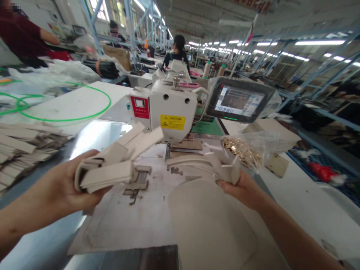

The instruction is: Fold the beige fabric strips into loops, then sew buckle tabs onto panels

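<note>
My left hand (67,183) is wrapped around a bundle of beige strips (108,176), some folded over and others poking out towards the sewing machine (174,103). On the other side, my right hand (243,189) grips several more beige strips (194,162), slightly curved and pointing left. Below these lies a large beige panel (210,221) with a rounded top edge, on a white sheet (135,221). Small brown template pieces (139,180) rest on that sheet between my hands. Just past them are the machine's work clamps (185,145).
A heap of beige strips (25,150) lies at the left, below a green cord (108,101). At right stand a control screen (239,102), a clear bag of gold-coloured metal parts (244,150) and stacked beige panels (281,131). Several people work farther back.
</note>
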`<state>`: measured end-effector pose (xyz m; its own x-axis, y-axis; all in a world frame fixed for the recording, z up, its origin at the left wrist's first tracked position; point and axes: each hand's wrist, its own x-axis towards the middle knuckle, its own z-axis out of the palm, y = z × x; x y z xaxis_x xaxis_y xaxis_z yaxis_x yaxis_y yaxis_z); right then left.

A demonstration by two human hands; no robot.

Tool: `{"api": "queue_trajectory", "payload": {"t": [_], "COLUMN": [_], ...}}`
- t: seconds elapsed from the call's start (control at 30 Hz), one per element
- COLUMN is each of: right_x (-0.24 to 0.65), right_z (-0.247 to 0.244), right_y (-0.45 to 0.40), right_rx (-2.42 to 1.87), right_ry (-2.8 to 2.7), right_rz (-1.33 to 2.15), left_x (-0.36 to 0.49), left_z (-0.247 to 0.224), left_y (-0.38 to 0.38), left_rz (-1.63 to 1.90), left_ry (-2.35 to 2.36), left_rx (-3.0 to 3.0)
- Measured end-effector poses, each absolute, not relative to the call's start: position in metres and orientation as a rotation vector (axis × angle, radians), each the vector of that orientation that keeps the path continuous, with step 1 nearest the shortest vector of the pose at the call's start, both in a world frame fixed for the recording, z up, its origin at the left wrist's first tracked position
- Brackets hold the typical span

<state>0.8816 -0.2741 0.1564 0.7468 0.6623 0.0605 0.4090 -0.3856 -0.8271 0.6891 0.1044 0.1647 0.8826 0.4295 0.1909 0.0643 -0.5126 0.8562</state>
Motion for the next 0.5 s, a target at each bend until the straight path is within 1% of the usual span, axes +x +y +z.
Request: {"api": "queue_trajectory", "payload": {"t": [0.07,0.13,0.27,0.4,0.5], "right_x": [0.874,0.865,0.843,0.831,0.835], "right_z": [0.16,0.167,0.179,0.165,0.142], "right_y": [-0.267,-0.25,-0.201,-0.159,-0.145], "right_rx": [-1.83,-1.593,-1.251,-1.205,-1.293], "right_ry": [-0.672,-0.574,-0.472,-0.475,-0.665], "right_rz": [0.247,0.208,0.293,0.238,0.155], "left_x": [0.695,0.706,0.735,0.76,0.772], "left_z": [0.177,0.187,0.2,0.191,0.17], "left_y": [0.096,0.084,0.049,0.017,0.005], "left_rz": [0.456,0.51,0.586,0.601,0.619], "left_ry": [0.283,0.294,0.3,0.147,0.083], "left_rx": [2.111,2.086,1.937,1.862,1.807]}}
